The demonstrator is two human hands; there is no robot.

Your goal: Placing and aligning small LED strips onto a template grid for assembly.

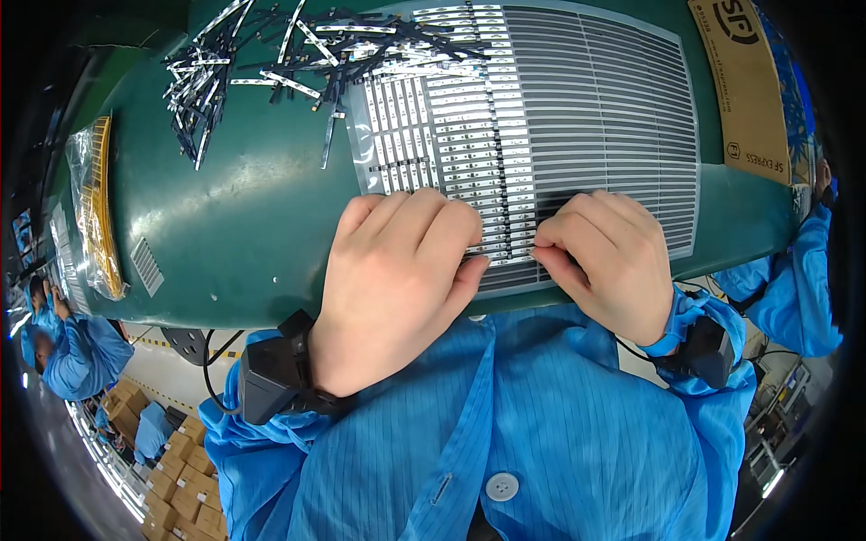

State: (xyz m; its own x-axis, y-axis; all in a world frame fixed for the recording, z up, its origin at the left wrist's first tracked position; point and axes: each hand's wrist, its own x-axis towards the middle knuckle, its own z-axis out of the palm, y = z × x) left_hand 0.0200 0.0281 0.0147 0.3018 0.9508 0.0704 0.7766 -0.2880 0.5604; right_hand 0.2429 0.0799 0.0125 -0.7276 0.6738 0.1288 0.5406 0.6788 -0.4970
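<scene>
My left hand [397, 270] and my right hand [613, 252] are closed, thumbs against curled fingers, at the near edge of a flat sheet [613, 108] with dark grey stripes. Between their fingertips lies a narrow black-and-white strip [511, 261], pinched at its two ends. Beyond it, rows of similar strips [469, 162] lie side by side on the sheet's left and middle part. The fingers partly hide the strip's ends. A tangled heap of loose strips [307, 54] lies at the far left of the sheet, partly over it.
A clear plastic bag with yellow strips [104, 207] lies at the table's left, beside a small striped piece [146, 267]. A brown cardboard box [744, 90] stands at the far right of the green table [244, 207]. Other people in blue [77, 352] are at both sides.
</scene>
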